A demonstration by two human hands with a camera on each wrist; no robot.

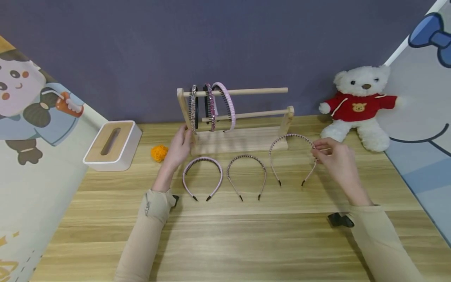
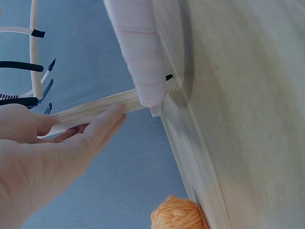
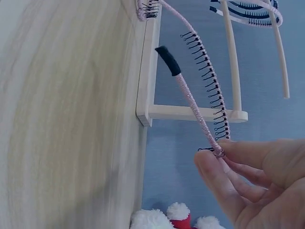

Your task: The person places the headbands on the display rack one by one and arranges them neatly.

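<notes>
My right hand (image 1: pixel 336 158) pinches a thin pink headband (image 1: pixel 291 135) by its side, between thumb and fingers. In the right wrist view the headband (image 3: pixel 193 100) shows a row of small black teeth and a black tip. At the left end of a wooden headband rack (image 1: pixel 239 141), my left hand (image 1: pixel 179 147) holds the upright post (image 2: pixel 90 110), thumb on one side and fingers on the other. From the rack's upper bar hang a silvery jewelled headband (image 1: pixel 192 109), a pink jewelled headband (image 1: pixel 211 107) and a pale pink wrapped headband (image 1: pixel 229 105).
On the table in front of the rack lie a pink padded headband (image 1: pixel 203 158) and a thin beaded headband (image 1: pixel 246 156). An orange yarn ball (image 1: pixel 159 153) and a white tissue box (image 1: pixel 118 150) stand at left. A white teddy bear (image 1: pixel 364 105) in a red top sits at right.
</notes>
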